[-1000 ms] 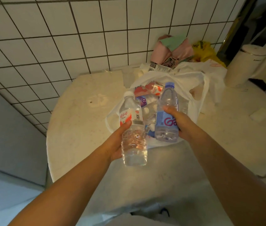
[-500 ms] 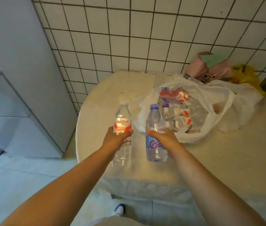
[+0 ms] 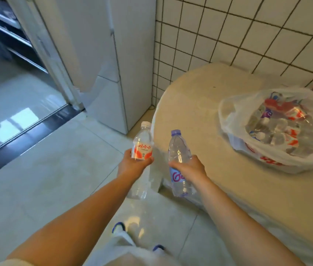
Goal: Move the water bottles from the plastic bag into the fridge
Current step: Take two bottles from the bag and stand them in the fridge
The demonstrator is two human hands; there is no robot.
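The left hand (image 3: 132, 166) has its fingers clamped on a clear bottle w/ a red label (image 3: 142, 148) and a white cap, held upright over the floor (image 3: 56, 169), just beside the rounded edge of the counter (image 3: 199, 104). The right hand (image 3: 188, 167) has its fingers wrapped tight around a bottle w/ a blue label (image 3: 178, 150) and a pale purple cap, also upright, in front of the counter edge. The 2 bottles are near each other but apart. On the counter, to the right, lies a white plastic bag (image 3: 228, 112), open at the top, w/ more bottles inside; the bag is well apart from both hands. The white fridge (image 3: 125, 54) stands at the left of the counter, against the tiled wall (image 3: 247, 29), door closed. Below, between the arms, 2 shoes w/ blue trim (image 3: 119, 226) stand on the floor.
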